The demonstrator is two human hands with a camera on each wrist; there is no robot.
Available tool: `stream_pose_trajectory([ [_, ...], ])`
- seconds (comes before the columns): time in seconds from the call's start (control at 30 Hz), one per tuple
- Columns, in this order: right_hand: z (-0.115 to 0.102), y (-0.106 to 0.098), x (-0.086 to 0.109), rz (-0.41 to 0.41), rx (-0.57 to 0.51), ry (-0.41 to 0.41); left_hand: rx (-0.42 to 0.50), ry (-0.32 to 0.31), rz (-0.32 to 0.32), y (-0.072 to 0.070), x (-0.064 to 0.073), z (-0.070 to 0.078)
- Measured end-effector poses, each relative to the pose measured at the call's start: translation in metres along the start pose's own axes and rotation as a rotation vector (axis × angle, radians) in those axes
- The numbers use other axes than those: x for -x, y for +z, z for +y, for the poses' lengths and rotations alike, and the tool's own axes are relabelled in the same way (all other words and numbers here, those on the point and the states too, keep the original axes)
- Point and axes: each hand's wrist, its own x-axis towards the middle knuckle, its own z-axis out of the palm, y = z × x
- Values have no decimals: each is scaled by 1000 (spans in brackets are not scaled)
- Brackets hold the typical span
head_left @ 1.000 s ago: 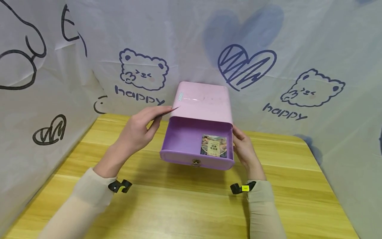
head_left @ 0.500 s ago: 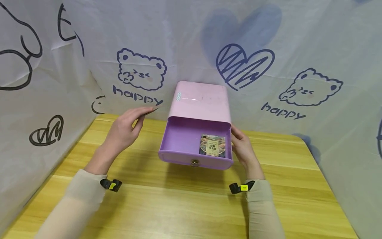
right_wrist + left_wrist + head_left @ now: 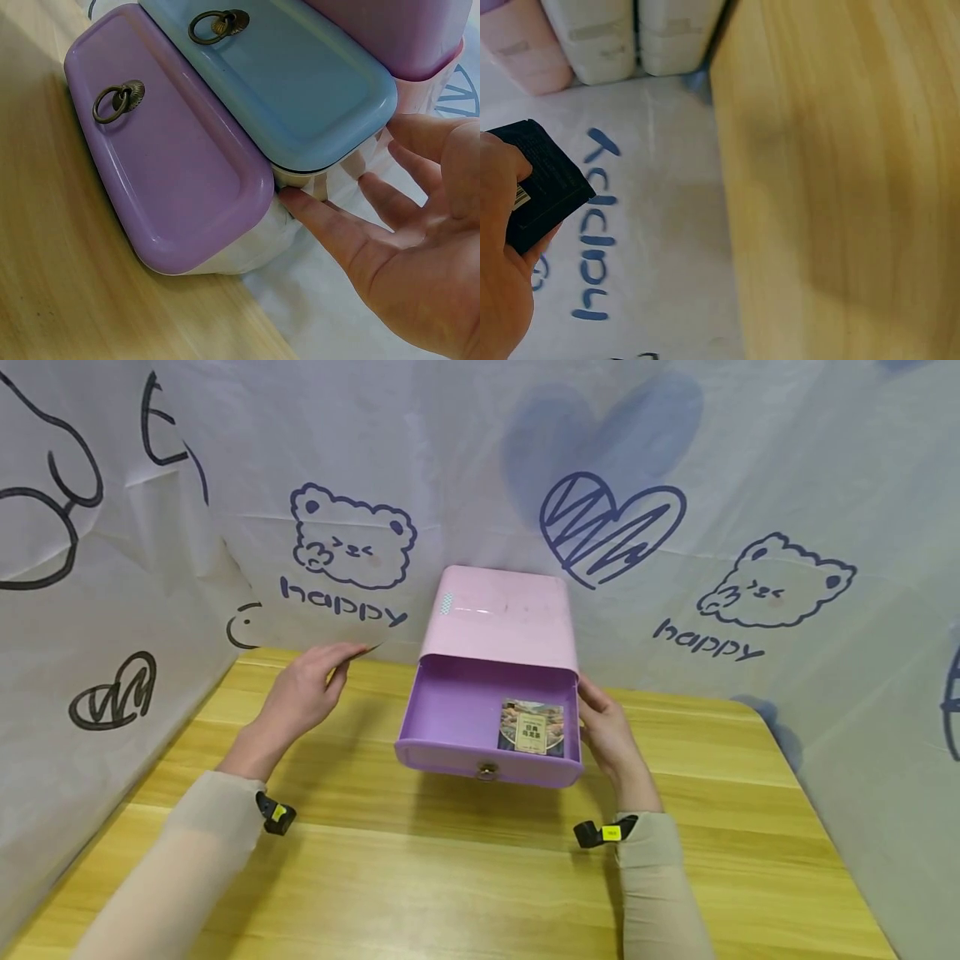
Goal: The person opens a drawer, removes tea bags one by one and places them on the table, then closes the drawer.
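Observation:
My left hand [image 3: 300,689] pinches a thin dark square sachet [image 3: 555,191] between thumb and fingers, above the table to the left of a small drawer cabinet [image 3: 498,618]. In the left wrist view the sachet shows its black side with small print and part of a barcode. The cabinet's purple top drawer [image 3: 453,702] is pulled out. Inside, at its right front, lies a square oolong tea sachet [image 3: 534,728] with a landscape picture. My right hand [image 3: 615,739] rests its extended fingertips against the cabinet's right side, seen closely in the right wrist view.
Below the top drawer, the blue middle drawer [image 3: 300,90] and purple bottom drawer [image 3: 184,157] are closed, each with a ring pull. The cabinet stands on a wooden table [image 3: 420,877], close to a white cloth [image 3: 480,460] with printed bears and hearts.
My left hand has moved left, away from the cabinet, carrying the dark sachet. The right hand stays at the cabinet's side, and the tea sachet in the drawer has not moved.

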Motion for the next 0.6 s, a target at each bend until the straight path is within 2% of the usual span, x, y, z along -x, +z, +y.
stream_pose_trajectory([
  [0.2, 0, 0, 0, -3, 5, 1, -34, -85, -103, 8, 1, -14],
  [0.47, 1, 0, 0, -6, -6, -2, -113, -54, -195, 21, 0, -32],
  [0.6, 0, 0, 0, -2, -10, -5, -138, -67, -250, 26, -5, -42],
])
